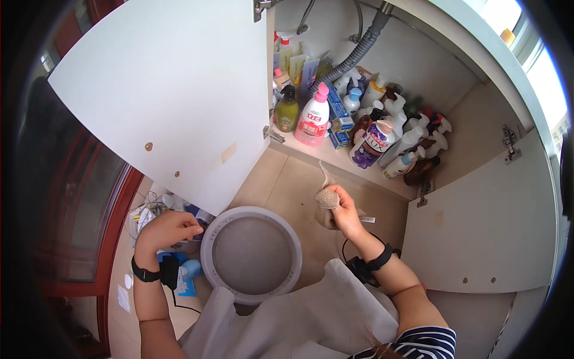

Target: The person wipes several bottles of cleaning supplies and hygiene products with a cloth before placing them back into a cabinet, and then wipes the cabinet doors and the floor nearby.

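Observation:
My right hand grips a bunched beige knitted cloth in front of the open cabinet. A thin strip of it sticks up, and a white tag hangs at its right side. My left hand is beside the left rim of a round grey plastic basin. Its fingers are curled together, with nothing visible in them. Inside the basin is greyish, cloudy water. Before me on the cabinet floor stand a pink-and-white pump bottle, an olive-green pump bottle and a purple-and-white bottle.
More bottles and blue boxes crowd the cabinet behind, below a grey corrugated drain hose. White cabinet doors stand open at left and right. Blue bottles and tangled cables lie on the floor at left.

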`<move>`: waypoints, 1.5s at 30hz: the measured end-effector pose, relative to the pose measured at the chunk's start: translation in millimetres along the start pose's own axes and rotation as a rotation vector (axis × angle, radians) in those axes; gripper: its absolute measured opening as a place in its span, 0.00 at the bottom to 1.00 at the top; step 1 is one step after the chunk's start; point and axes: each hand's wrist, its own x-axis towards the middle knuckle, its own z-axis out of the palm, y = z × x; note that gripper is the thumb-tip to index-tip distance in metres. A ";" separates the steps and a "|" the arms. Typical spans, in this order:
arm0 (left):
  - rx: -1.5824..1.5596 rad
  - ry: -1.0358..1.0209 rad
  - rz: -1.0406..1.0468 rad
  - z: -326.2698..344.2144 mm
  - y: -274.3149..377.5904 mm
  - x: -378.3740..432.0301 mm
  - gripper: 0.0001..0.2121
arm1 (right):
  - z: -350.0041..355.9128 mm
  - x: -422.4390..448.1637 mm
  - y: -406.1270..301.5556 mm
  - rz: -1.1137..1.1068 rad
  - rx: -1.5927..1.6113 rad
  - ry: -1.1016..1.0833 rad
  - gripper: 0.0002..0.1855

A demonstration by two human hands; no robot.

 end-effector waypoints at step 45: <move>-1.570 0.834 1.462 -20.3 -30.1 -109.9 0.24 | 215.9 -5.4 -165.5 -0.817 -0.466 -0.572 0.33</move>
